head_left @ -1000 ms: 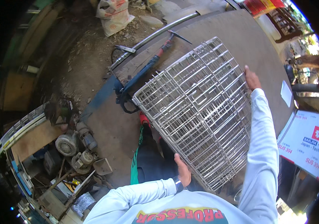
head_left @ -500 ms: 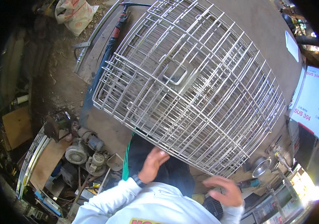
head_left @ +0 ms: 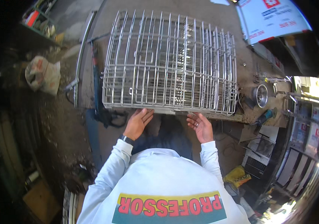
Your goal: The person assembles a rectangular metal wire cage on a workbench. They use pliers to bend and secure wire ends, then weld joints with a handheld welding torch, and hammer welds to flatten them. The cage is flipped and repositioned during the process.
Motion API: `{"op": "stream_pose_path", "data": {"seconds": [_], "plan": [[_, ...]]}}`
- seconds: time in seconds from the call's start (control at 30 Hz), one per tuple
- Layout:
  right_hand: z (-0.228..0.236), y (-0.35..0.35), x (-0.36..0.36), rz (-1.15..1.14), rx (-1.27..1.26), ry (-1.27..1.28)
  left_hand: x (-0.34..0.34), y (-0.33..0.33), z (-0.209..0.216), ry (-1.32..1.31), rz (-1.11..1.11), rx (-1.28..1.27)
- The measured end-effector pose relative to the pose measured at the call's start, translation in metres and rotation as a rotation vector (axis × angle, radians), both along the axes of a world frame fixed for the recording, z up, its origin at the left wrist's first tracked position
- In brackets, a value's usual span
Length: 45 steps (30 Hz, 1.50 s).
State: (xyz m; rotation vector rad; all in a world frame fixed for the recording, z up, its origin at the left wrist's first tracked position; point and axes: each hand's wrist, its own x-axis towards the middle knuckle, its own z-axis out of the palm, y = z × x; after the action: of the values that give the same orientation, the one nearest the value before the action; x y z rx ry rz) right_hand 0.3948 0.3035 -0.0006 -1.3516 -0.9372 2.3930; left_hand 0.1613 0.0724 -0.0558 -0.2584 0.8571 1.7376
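A large silver wire cage [head_left: 167,67] with a small rectangular wire handle on its panel rests on the worktable [head_left: 96,11]. My left hand [head_left: 139,124] is at the cage's near lower edge, its fingers stretched out, with the fingertips at or just under the edge. My right hand [head_left: 201,128] is by the same edge farther right, palm partly up and fingers apart and slightly bent, holding nothing. Whether either hand touches the wires I cannot tell. A dark watch strap [head_left: 126,139] circles my left wrist.
Left of the cage lies a long dark-handled tool [head_left: 96,78]. On the table's right side are a metal bowl [head_left: 260,96] and a teal power tool [head_left: 266,117]. A film-covered sheet-metal box [head_left: 273,18] stands at the back right. A whitish sack [head_left: 43,75] lies on the left floor.
My view has turned and moved back, so the cage appears straighter and lower. Both hands have come up to its near edge, the right one moving in from farther away.
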Motion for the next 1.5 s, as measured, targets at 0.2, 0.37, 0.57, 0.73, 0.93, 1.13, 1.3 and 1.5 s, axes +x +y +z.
{"op": "stream_pose_path", "data": {"seconds": [0.2,0.37,0.57,0.73,0.93,1.13,1.3,1.5], "plan": [[-0.012,-0.025,-0.026,-0.285,0.052,-0.033,-0.019,-0.012,-0.008,0.164,-0.04,0.014],[-0.032,-0.034,-0.025,-0.418,0.07,-0.078,-0.021,-0.009,0.01,0.276,-0.144,-0.113],[-0.057,-0.019,-0.022,-0.453,-0.02,0.315,-0.009,0.001,-0.003,0.264,-0.052,-0.074],[-0.05,-0.015,-0.031,-0.416,-0.005,0.329,-0.012,0.0,-0.03,0.636,-0.094,-0.067],[-0.053,-0.006,-0.021,-0.244,-0.059,0.318,-0.007,0.003,-0.048,0.55,0.045,-0.1],[-0.076,0.007,0.008,0.16,0.206,-0.028,0.007,0.002,-0.01,0.383,-0.048,-0.283],[-0.115,0.008,0.036,0.758,0.797,-0.608,0.014,-0.024,-0.036,0.558,-0.176,-0.401],[-0.121,0.015,0.066,0.884,0.795,-0.701,0.028,0.037,0.04,0.336,-0.254,-0.397]]}}
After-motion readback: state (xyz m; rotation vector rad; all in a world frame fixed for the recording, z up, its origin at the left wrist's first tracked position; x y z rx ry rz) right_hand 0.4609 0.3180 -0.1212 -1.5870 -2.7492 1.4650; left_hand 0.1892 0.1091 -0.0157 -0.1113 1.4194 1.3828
